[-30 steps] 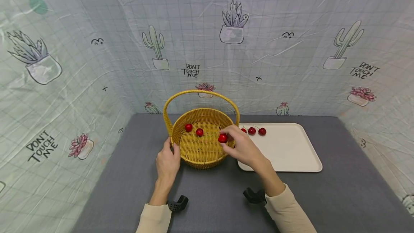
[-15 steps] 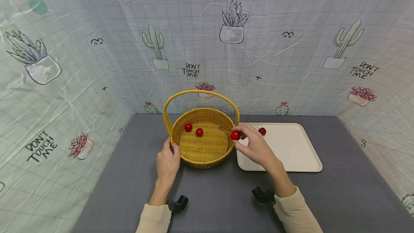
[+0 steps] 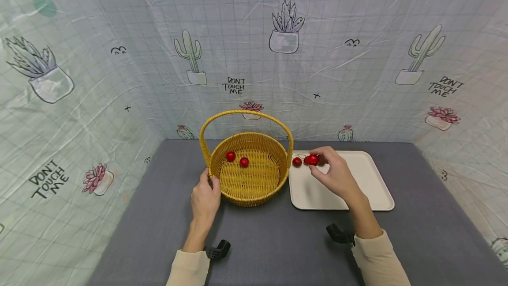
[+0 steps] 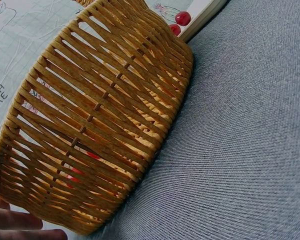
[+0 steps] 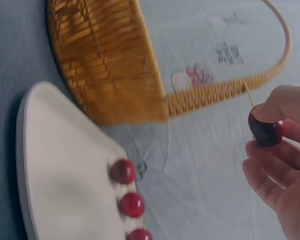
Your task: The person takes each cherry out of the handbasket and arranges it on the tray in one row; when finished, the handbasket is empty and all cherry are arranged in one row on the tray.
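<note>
A yellow wicker basket (image 3: 247, 200) with a tall arched handle stands at the table's middle. My left hand (image 3: 205, 198) grips its left rim; fingers (image 4: 20, 225) show beside the woven wall in the left wrist view. Inside lie two red cherries, one farther left (image 3: 230, 156) and one nearer the middle (image 3: 244, 162). My right hand (image 3: 337, 174) pinches a cherry (image 3: 313, 159) between thumb and fingers above the cream tray (image 3: 341, 197). In the right wrist view this held cherry (image 5: 266, 130) appears dark, its green stem pointing up.
Three cherries (image 5: 131, 204) lie along the tray's far side, partly hidden by my right hand in the head view. The tray stands close against the basket's right side. A grey cloth covers the table (image 3: 258, 246), with a printed curtain (image 3: 254, 56) behind.
My right hand has moved right, from over the basket's right side to over the tray, carrying the cherry. The left hand, the basket and the two cherries in it have stayed put.
</note>
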`<state>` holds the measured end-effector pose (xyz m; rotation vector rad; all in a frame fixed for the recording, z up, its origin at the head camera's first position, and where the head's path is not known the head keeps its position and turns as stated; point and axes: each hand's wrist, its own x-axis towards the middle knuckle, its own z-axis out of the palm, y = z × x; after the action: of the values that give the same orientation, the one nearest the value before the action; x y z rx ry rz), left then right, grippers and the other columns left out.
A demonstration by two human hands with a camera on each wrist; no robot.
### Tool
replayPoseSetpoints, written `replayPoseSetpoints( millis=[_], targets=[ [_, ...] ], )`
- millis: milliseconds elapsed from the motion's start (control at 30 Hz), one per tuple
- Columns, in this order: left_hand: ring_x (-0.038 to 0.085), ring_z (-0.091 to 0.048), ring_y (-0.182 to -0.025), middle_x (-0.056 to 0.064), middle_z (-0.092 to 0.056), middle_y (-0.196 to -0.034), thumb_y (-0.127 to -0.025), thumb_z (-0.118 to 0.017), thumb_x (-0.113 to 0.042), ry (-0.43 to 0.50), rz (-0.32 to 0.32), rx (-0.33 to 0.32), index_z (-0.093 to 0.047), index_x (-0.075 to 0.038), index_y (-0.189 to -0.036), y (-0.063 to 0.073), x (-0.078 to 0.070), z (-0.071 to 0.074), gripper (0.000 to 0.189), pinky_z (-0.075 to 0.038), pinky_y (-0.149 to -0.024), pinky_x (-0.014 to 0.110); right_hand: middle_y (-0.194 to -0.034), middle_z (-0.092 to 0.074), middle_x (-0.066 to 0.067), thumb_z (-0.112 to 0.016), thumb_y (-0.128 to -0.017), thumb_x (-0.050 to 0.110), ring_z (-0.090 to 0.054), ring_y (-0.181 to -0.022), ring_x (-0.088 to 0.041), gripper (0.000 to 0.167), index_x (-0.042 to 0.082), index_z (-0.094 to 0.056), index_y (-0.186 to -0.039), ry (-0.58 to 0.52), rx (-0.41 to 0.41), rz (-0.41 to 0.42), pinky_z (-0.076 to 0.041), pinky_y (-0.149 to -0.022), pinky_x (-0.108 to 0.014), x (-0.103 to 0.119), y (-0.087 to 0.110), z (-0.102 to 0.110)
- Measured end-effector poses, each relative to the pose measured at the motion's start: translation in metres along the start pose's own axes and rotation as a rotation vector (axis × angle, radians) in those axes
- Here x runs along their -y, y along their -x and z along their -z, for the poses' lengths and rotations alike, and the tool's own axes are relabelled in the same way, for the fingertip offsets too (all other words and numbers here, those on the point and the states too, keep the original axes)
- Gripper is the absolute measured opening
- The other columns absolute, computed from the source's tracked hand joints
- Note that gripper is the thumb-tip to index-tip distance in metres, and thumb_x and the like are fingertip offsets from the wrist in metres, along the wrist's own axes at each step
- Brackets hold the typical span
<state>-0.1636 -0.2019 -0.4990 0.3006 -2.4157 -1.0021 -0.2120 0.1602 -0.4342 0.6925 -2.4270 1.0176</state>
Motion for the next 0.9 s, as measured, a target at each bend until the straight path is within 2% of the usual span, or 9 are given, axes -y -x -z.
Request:
replayPoseSetpoints(
  millis=[100, 267, 467, 700, 900],
  targets=[
    [0.038, -0.069, -0.070, 0.027, -0.074, -0.103, -0.102, -0.051, -0.024, -0.002, -0.008, -0.003, -0.057, 0.001, -0.138, 0.000, 0.000, 0.000, 0.044, -0.053, -0.064, 0.055, -0.107, -0.066, -0.009, -0.074, -0.082, -0.001, -0.065, -0.087, -0.022, 0.036, 0.002, -0.065, -0.117, 0.001, -0.017, -0.021, -0.053, -0.075, -0.023, -0.010, 0.001, 0.006],
    [0.037, -0.068, -0.067, 0.027, -0.073, -0.101, -0.103, -0.050, -0.024, 0.000, -0.017, 0.000, -0.056, 0.002, -0.138, 0.000, 0.002, 0.000, 0.044, -0.052, -0.062, 0.054, -0.109, -0.065, -0.013, -0.072, -0.083, -0.002, -0.065, -0.090, -0.024, 0.038, -0.001, -0.063, -0.121, 0.014, -0.027, -0.069, -0.057, -0.076, -0.038, -0.029, 0.002, 0.011],
    [0.037, -0.068, -0.067, 0.027, -0.073, -0.101, -0.103, -0.050, -0.025, -0.002, -0.008, 0.007, -0.055, 0.001, -0.139, 0.000, 0.001, 0.001, 0.045, -0.052, -0.063, 0.054, -0.111, -0.063, -0.019, -0.071, -0.084, -0.004, -0.066, -0.092, -0.031, 0.040, -0.006, -0.063, -0.122, 0.011, -0.032, -0.114, -0.056, -0.077, -0.048, -0.052, 0.001, 0.013],
    [0.038, -0.068, -0.068, 0.028, -0.073, -0.101, -0.103, -0.048, -0.027, -0.009, -0.003, 0.006, -0.056, 0.001, -0.139, 0.001, 0.000, 0.001, 0.046, -0.052, -0.064, 0.055, -0.111, -0.059, -0.023, -0.071, -0.085, -0.005, -0.067, -0.094, -0.037, 0.038, -0.009, -0.062, -0.122, -0.001, -0.011, -0.171, -0.056, -0.080, -0.049, -0.075, 0.002, 0.012],
    [0.036, -0.067, -0.065, 0.027, -0.073, -0.100, -0.103, -0.049, -0.026, -0.009, -0.009, 0.008, -0.056, 0.001, -0.139, 0.001, 0.000, 0.002, 0.046, -0.052, -0.063, 0.055, -0.113, -0.056, -0.025, -0.068, -0.089, 0.000, -0.066, -0.099, -0.041, 0.039, -0.010, -0.059, -0.126, -0.010, 0.044, -0.288, -0.055, -0.086, -0.046, -0.089, 0.004, 0.009]
  ],
)
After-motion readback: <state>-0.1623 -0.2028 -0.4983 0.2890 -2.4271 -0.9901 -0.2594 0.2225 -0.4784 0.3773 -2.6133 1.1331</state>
